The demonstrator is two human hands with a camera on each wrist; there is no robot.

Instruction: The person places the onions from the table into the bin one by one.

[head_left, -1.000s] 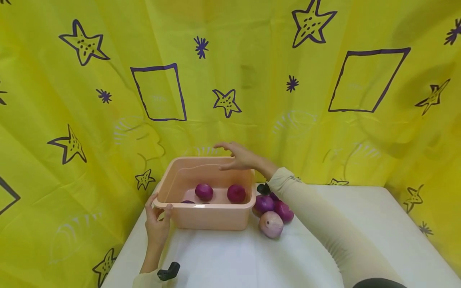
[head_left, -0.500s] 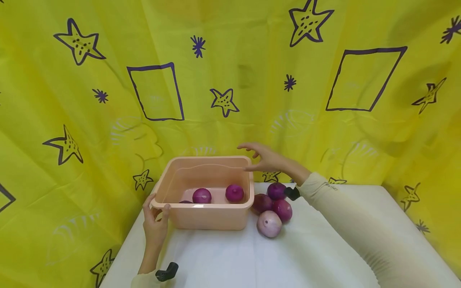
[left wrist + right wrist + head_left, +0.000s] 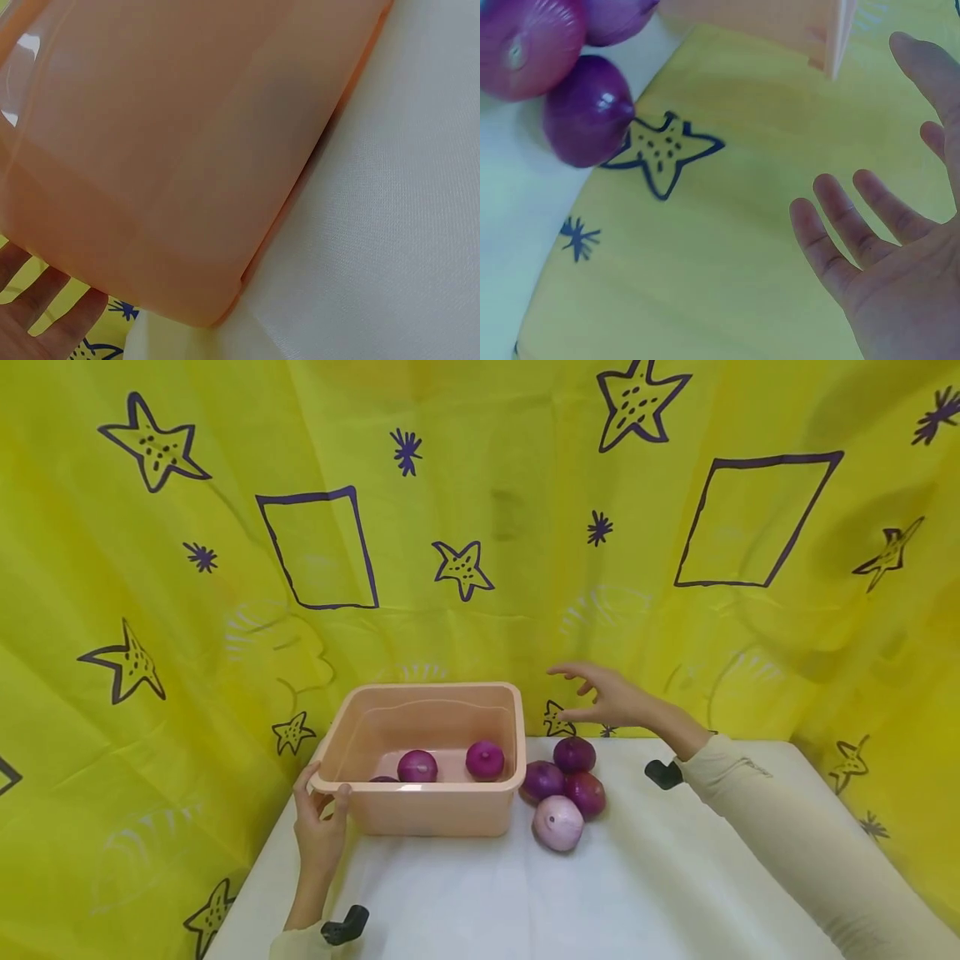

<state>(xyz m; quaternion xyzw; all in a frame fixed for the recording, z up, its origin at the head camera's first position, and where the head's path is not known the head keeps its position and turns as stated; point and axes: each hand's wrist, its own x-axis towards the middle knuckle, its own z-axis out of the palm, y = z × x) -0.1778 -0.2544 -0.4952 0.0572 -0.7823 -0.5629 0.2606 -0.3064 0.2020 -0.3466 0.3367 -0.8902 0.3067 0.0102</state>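
A peach plastic basin (image 3: 431, 814) stands at the table's left, two red onions on its floor, one in the middle (image 3: 417, 767) and one at the right (image 3: 485, 760). A third onion (image 3: 384, 779) barely shows behind the front rim. My left hand (image 3: 321, 839) grips the basin's front left corner, thumb at the front rim; in the left wrist view its fingers (image 3: 41, 300) lie along the basin's wall. My right hand (image 3: 618, 700) hovers with spread fingers, holding nothing, above and behind a dark red onion (image 3: 575, 754). Its open palm shows in the right wrist view.
Right of the basin several onions cluster, among them a pale pinkish one (image 3: 558, 823) in front and a red one (image 3: 586, 794). A white cloth (image 3: 480, 902) covers the table. The yellow patterned curtain (image 3: 525, 635) hangs close behind and at both sides.
My right hand has moved rightward from over the basin to behind the onion cluster, its fingers staying spread. The left hand has kept its grip on the basin's corner.
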